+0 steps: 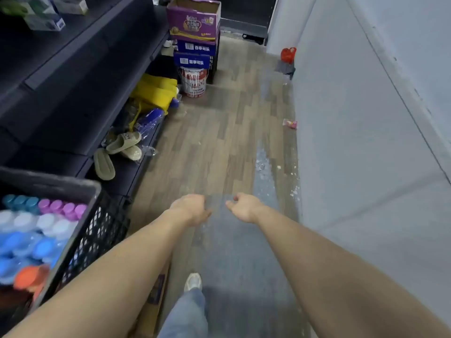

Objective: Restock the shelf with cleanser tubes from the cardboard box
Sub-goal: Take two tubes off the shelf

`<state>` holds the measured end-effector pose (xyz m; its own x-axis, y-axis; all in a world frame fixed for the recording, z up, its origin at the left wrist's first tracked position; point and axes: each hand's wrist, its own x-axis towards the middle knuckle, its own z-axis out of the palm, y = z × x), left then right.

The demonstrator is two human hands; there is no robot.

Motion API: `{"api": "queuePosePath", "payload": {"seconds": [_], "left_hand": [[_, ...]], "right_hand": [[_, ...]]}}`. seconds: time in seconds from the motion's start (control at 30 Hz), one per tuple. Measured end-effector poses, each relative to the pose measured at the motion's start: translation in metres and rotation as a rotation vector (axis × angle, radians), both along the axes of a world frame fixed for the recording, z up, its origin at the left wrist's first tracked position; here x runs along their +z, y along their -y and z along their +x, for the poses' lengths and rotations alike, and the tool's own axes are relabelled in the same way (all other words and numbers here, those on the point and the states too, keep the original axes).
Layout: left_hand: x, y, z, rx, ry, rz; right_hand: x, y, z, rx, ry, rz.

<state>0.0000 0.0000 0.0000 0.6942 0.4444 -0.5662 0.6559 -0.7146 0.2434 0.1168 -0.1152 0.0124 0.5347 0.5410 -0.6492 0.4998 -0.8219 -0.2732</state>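
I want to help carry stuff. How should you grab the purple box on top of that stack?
Take the purple box with both hands, one on each side wall, coming from the aisle side. Its top is open, and it sits on the blue boxes, so you cannot get under it. Both the left hand and the right hand are empty. This is a judgement.

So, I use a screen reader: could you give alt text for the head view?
Both bare hands, left hand and right hand, reach forward empty over a wood-look floor in a narrow aisle. Dark shelves and a black crate of coloured caps stand at left.
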Motion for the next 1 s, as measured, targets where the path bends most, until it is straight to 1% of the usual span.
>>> {"api": "queuePosePath", "payload": {"seconds": [0.2, 0.33, 0.43, 0.5, 0.63, 0.73, 0.87, 1.0], "left_hand": [[0.005, -0.09, 0.079, 0.003, -0.008, -0.001], [0.014, -0.143, 0.137, 0.007, -0.006, 0.061], [0.019, -0.18, 0.176, 0.019, -0.015, 0.102], [0.023, -0.205, 0.201, 0.063, -0.004, 0.103], [0.046, -0.258, 0.234, 0.24, 0.047, 0.137], [0.07, -0.3, 0.24, 0.389, 0.087, 0.186], [0.108, -0.344, 0.22, 0.595, 0.128, 0.276], [0.146, -0.376, 0.175, 0.827, 0.158, 0.373]], "right_hand": [[0.012, -0.083, 0.083, -0.021, 0.003, 0.01], [0.023, -0.138, 0.141, -0.011, 0.034, 0.042], [0.031, -0.181, 0.184, 0.02, 0.045, 0.064], [0.034, -0.215, 0.214, 0.062, 0.061, 0.084], [0.045, -0.288, 0.262, 0.175, 0.076, 0.115], [0.065, -0.353, 0.277, 0.267, 0.071, 0.182], [0.106, -0.435, 0.253, 0.492, 0.056, 0.321], [0.14, -0.495, 0.212, 0.692, 0.063, 0.441]]}}
